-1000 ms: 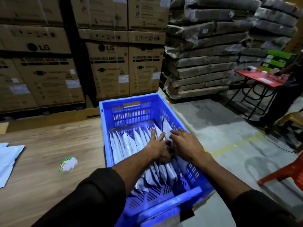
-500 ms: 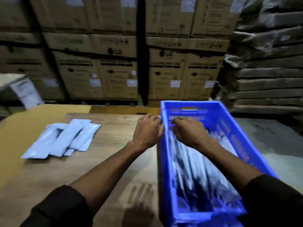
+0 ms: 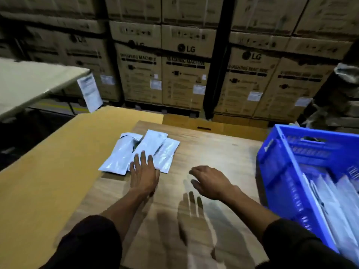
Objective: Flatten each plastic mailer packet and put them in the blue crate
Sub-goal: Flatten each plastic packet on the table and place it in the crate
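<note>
The wooden counter [image 3: 204, 152] holds a blue plastic crate [image 3: 275, 171], cut off at right, its white packets blurred. Three pale plastic mailer packets [image 3: 149, 146] overlap far-left. The flat left hand [image 3: 143, 175] touches them; the right hand [image 3: 209, 183] hovers, fingers relaxed.

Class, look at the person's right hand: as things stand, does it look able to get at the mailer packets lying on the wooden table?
Probably yes. The right hand hovers open above bare table, nothing between it and the packets; only the left hand covers their near ends.
</note>
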Available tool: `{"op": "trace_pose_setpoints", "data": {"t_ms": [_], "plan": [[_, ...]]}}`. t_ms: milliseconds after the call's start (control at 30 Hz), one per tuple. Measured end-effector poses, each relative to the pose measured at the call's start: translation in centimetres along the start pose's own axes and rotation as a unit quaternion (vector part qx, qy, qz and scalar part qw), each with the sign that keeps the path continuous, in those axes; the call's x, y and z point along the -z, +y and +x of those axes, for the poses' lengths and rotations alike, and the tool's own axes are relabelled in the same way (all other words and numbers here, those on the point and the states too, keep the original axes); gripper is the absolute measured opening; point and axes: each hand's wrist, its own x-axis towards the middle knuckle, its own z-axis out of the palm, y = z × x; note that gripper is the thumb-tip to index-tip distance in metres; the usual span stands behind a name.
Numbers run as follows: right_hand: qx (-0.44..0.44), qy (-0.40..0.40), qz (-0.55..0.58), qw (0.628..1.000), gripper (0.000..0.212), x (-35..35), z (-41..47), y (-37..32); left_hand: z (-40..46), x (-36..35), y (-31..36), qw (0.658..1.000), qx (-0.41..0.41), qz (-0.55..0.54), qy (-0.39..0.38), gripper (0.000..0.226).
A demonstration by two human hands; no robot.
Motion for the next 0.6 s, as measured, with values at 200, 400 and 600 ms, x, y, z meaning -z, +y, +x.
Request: {"op": "trace_pose_setpoints", "data": {"t_ms": [200,400,600], "plan": [[-0.044,-0.062,0.043,0.996,0.035,-3.3,1.0,-2.5,3.0,-3.9,-4.3,0.997,-0.013,-0.043,-0.068,0.084],[-0.054,-0.106,0.044,0.992,0.035,-3.9,0.8,-2.4,4.0,-4.8,-5.1,0.994,-0.018,-0.094,-0.055,0.077],[-0.062,-0.083,0.045,0.994,0.039,-3.4,0.0,-3.2,1.0,-4.3,-5.5,0.993,-0.057,-0.088,-0.047,0.066]]}}
